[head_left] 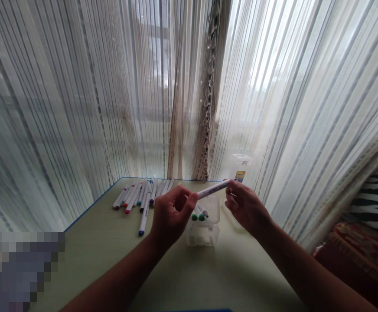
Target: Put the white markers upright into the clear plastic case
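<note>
A white marker (213,189) with dark lettering is held up between both hands, slanting up to the right. My left hand (172,212) pinches its lower left end between thumb and fingers. At its upper right end, the fingertips of my right hand (246,208) close on it. Below the marker stands a small clear plastic case (203,236), with several markers in it, two with green ends (194,216) and one with a grey end (206,214). Left of my left hand lies a white marker with a blue end (143,221).
Several white markers (132,195) with coloured ends lie in a group at the back left of the pale green table (104,255). A clear container (241,167) with a yellow label stands behind my right hand. Striped sheer curtains (127,108) hang along the table's back edge.
</note>
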`<action>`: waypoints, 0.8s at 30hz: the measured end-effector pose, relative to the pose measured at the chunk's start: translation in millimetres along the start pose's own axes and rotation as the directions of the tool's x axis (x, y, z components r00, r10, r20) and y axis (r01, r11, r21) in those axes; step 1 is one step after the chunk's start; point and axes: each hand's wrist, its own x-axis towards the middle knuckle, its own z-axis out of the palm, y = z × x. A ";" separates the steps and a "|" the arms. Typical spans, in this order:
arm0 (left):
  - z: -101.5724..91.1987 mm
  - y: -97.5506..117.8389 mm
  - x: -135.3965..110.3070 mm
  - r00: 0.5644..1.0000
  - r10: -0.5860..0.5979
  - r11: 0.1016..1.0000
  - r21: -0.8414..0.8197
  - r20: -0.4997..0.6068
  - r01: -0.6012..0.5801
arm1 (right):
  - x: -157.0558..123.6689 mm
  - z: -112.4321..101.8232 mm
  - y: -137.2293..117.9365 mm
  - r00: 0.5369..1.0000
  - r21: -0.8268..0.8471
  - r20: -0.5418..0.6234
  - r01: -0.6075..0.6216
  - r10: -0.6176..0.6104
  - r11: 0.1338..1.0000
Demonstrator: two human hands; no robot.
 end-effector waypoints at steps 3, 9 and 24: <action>0.6 -1.5 0.3 1.000 -0.019 1.000 0.014 -0.007 0.019 | -0.2 -0.1 -0.4 1.000 -0.002 0.004 0.014 -0.014 1.000; 1.4 -4.1 0.9 0.999 -0.049 0.999 0.012 -0.015 0.049 | -2.0 1.6 -2.4 1.000 -0.008 0.010 0.029 -0.029 1.000; -0.2 -3.5 2.2 0.999 -0.046 0.997 -0.057 0.009 0.046 | -1.0 1.2 -1.6 1.000 -0.007 -0.009 0.030 -0.030 1.000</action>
